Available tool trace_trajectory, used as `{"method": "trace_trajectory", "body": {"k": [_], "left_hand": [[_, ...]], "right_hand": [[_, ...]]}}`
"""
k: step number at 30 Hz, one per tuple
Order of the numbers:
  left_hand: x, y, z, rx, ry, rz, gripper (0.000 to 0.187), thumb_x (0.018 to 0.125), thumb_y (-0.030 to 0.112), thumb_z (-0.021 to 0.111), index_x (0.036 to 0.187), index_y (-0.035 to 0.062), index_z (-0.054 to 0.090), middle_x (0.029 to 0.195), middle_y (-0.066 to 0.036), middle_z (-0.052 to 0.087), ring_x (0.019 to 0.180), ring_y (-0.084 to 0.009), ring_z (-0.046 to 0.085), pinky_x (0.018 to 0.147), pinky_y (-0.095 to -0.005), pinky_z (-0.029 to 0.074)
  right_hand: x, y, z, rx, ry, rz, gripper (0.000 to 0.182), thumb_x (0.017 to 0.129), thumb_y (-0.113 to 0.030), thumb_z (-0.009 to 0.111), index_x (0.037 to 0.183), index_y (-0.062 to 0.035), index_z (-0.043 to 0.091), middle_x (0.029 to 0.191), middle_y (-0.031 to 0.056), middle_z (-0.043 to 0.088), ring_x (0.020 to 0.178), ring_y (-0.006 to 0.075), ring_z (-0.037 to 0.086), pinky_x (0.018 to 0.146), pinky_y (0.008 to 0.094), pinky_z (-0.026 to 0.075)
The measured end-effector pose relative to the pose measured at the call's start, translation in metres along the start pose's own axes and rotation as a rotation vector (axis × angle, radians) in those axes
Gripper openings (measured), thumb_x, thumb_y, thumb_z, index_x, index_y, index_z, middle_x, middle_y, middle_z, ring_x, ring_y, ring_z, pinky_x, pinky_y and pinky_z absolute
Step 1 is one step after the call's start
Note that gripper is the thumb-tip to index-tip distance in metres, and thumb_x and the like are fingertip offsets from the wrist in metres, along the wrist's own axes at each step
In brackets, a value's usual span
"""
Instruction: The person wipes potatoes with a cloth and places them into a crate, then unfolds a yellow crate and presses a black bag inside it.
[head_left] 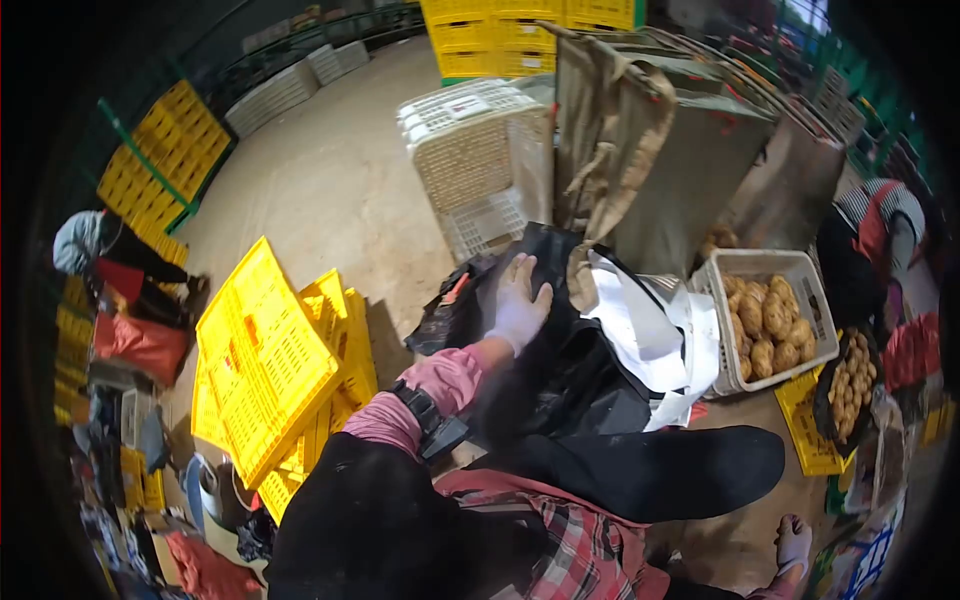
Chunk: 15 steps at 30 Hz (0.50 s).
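Note:
My left hand, in a white glove, reaches forward over a heap of black plastic sheeting. Its fingers are spread and appear to rest on the plastic, with nothing gripped. Around that wrist, over a pink sleeve, is a black strap with a device. White sheets of paper or film lie on the right side of the heap. Low at the right edge, my right hand, also gloved, hangs away from the heap beside my leg. Its fingers look curled closed, and no object shows in them.
Yellow plastic crates lean in a stack at left. A white crate of potatoes stands at right, near a black bag of potatoes. Ahead are a white basket and tall grey-brown sacks. People work at left and right.

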<state>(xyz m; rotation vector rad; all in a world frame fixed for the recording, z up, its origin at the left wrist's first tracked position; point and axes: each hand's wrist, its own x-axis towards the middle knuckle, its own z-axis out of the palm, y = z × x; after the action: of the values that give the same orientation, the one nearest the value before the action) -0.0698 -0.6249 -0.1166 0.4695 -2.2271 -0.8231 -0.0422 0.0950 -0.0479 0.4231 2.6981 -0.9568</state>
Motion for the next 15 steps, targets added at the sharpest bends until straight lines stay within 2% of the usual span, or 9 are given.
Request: {"method": "trace_trajectory", "body": {"k": [4, 8, 9, 10, 11, 12, 13, 14, 15], "left_hand": [[0.027, -0.067, -0.110, 0.482, 0.071, -0.188, 0.070, 0.087, 0.039, 0.061, 0.143, 0.0012, 0.044, 0.153, -0.021, 0.037, 0.142, -0.0391, 0.029, 0.117, -0.0530, 0.020], [0.031, -0.136, -0.241, 1.087, -0.148, -0.800, 0.091, 0.089, 0.056, 0.053, 0.155, 0.0016, 0.021, 0.163, -0.017, 0.019, 0.152, -0.0390, 0.006, 0.119, -0.0616, 0.005], [0.018, -0.187, -0.266, 1.146, -0.075, -0.871, 0.091, 0.090, 0.055, 0.052, 0.155, 0.0007, 0.019, 0.164, -0.016, 0.015, 0.151, -0.0422, 0.006, 0.117, -0.0652, 0.007], [0.013, -0.142, -0.295, 1.085, -0.156, -1.041, 0.092, 0.090, 0.055, 0.053, 0.156, 0.0026, 0.015, 0.165, -0.015, 0.012, 0.150, -0.0440, 0.005, 0.115, -0.0668, 0.010], [-0.005, -0.209, -0.308, 1.026, -0.006, -1.130, 0.093, 0.089, 0.058, 0.055, 0.157, 0.0075, 0.015, 0.165, -0.013, 0.012, 0.150, -0.0435, 0.006, 0.115, -0.0672, 0.013], [-0.005, -0.165, -0.318, 0.923, -0.036, -1.213, 0.092, 0.090, 0.058, 0.057, 0.157, 0.0129, 0.014, 0.165, -0.011, 0.012, 0.150, -0.0435, 0.007, 0.114, -0.0674, 0.017], [-0.002, -0.144, -0.319, 0.933, -0.060, -1.253, 0.091, 0.089, 0.055, 0.061, 0.157, 0.0145, 0.016, 0.164, -0.010, 0.014, 0.150, -0.0432, 0.010, 0.115, -0.0664, 0.019], [-0.005, -0.215, -0.323, 1.200, -0.239, -1.262, 0.086, 0.088, 0.049, 0.066, 0.155, 0.0157, 0.023, 0.161, -0.009, 0.023, 0.147, -0.0421, 0.021, 0.113, -0.0606, 0.030], [0.000, -0.201, -0.321, 1.136, -0.154, -1.258, 0.084, 0.086, 0.043, 0.069, 0.153, 0.0138, 0.027, 0.157, -0.009, 0.030, 0.143, -0.0406, 0.028, 0.110, -0.0562, 0.036]], "right_hand": [[0.040, -0.029, 0.020, 0.039, -0.017, -0.064, 0.025, 0.097, -0.029, 0.061, 0.093, -0.0045, 0.062, 0.073, 0.0033, 0.058, 0.053, 0.0128, 0.053, 0.048, 0.0276, 0.042], [0.061, -0.075, 0.047, 0.085, -0.089, -0.022, 0.026, 0.097, -0.029, 0.060, 0.089, -0.0036, 0.061, 0.071, 0.0049, 0.059, 0.052, 0.0160, 0.055, 0.049, 0.0300, 0.044], [0.070, -0.077, 0.053, 0.080, -0.109, -0.025, 0.026, 0.097, -0.029, 0.060, 0.089, -0.0034, 0.061, 0.071, 0.0054, 0.059, 0.052, 0.0163, 0.056, 0.049, 0.0301, 0.044], [0.074, -0.076, 0.054, 0.089, -0.112, -0.019, 0.026, 0.096, -0.029, 0.060, 0.089, -0.0032, 0.061, 0.071, 0.0059, 0.060, 0.052, 0.0166, 0.056, 0.049, 0.0302, 0.044], [0.064, -0.089, 0.056, 0.071, -0.104, -0.040, 0.026, 0.095, -0.027, 0.060, 0.087, -0.0026, 0.062, 0.070, 0.0068, 0.061, 0.052, 0.0165, 0.057, 0.049, 0.0303, 0.045], [0.055, -0.104, 0.057, 0.061, -0.092, -0.056, 0.026, 0.094, -0.026, 0.061, 0.085, -0.0019, 0.062, 0.070, 0.0078, 0.062, 0.053, 0.0164, 0.058, 0.050, 0.0304, 0.046], [0.058, -0.105, 0.056, 0.053, -0.107, -0.069, 0.024, 0.094, -0.026, 0.059, 0.089, -0.0027, 0.062, 0.073, 0.0082, 0.063, 0.054, 0.0172, 0.060, 0.049, 0.0305, 0.046], [0.062, -0.102, 0.056, 0.036, -0.138, -0.088, 0.022, 0.094, -0.025, 0.058, 0.093, -0.0035, 0.063, 0.075, 0.0085, 0.065, 0.054, 0.0180, 0.062, 0.048, 0.0307, 0.046], [0.063, -0.098, 0.058, 0.035, -0.123, -0.092, 0.022, 0.094, -0.025, 0.058, 0.092, -0.0031, 0.062, 0.075, 0.0080, 0.064, 0.054, 0.0173, 0.061, 0.048, 0.0303, 0.046]]}}
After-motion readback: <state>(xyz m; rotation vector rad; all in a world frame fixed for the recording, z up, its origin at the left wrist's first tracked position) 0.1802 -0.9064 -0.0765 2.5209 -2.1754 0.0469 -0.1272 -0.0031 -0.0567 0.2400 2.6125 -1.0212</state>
